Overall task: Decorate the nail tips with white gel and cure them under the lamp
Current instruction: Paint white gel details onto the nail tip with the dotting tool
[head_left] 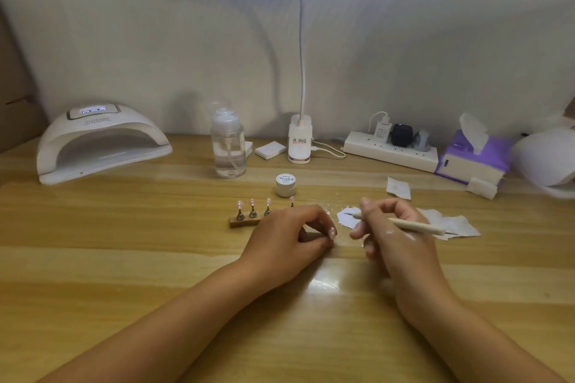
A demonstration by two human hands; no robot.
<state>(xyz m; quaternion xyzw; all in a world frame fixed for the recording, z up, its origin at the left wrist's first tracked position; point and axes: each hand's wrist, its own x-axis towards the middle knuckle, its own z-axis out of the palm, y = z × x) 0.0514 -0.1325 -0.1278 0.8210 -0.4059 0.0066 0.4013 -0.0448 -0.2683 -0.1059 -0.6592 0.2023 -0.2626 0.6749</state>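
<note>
Pink nail tips [252, 204] stand on small metal pegs in a wooden holder [245, 221] at the table's middle. My left hand [289, 235] rests with curled fingers on the holder's right end, hiding part of it. My right hand [389, 233] grips a wooden-handled brush [413, 225], its tip over a smear of white gel [350, 216] on the table. White gel marks the back of that hand. A small white gel jar [285, 184], lid on, sits just behind the holder. The white curing lamp [99, 143] stands at the back left.
A clear pump bottle [228, 146], cotton pads [270, 150], the desk lamp's base [299, 141], a power strip [392, 149] and a purple tissue box [473, 158] line the back. Paper wipes [451, 224] lie right of my right hand.
</note>
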